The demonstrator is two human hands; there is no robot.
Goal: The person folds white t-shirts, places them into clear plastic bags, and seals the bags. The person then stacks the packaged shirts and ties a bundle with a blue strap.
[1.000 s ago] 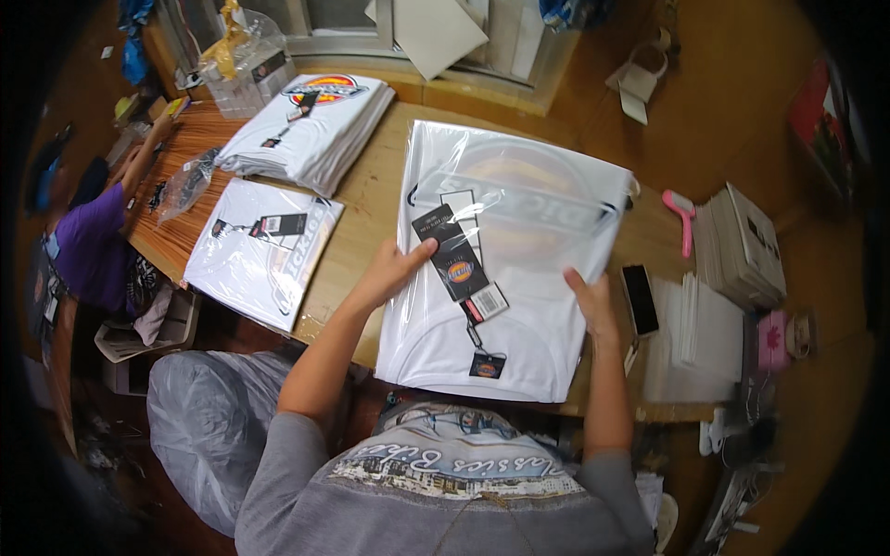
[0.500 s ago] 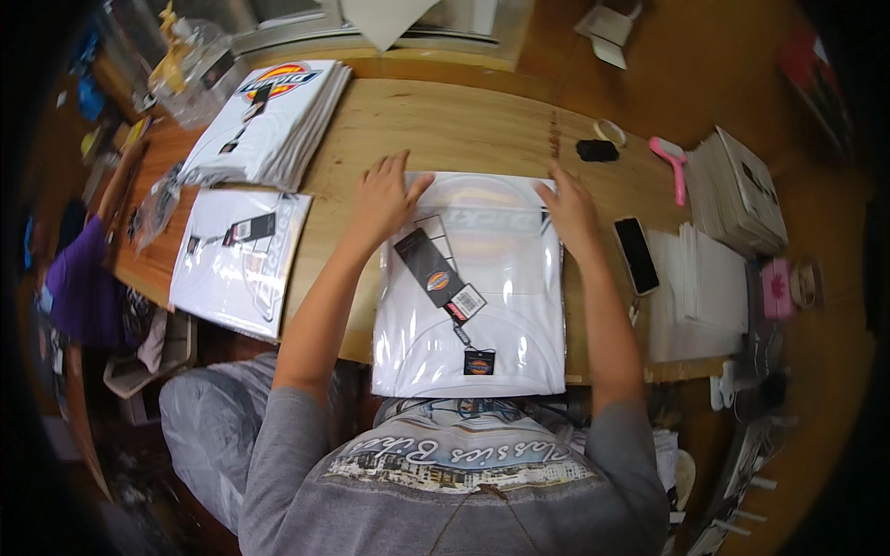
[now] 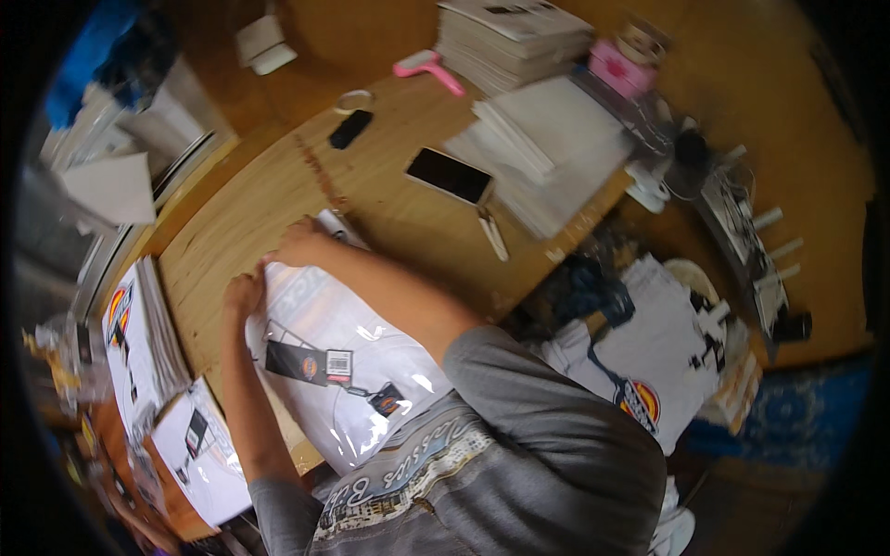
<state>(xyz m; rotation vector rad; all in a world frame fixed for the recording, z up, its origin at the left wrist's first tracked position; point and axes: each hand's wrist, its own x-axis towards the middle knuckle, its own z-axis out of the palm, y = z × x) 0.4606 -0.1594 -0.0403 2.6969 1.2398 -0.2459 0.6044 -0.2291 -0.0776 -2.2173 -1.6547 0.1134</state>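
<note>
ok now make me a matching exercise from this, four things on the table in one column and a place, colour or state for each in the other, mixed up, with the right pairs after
Column one
1. phone
2. lint roller
3. bagged shirt
4. stack of folded shirts

Column two
a. piled to the left of the left hand
b. dark screen facing up
c. right hand at its far edge
d. pink handle

Right pairs: 1-b, 2-d, 3-c, 4-a
</note>
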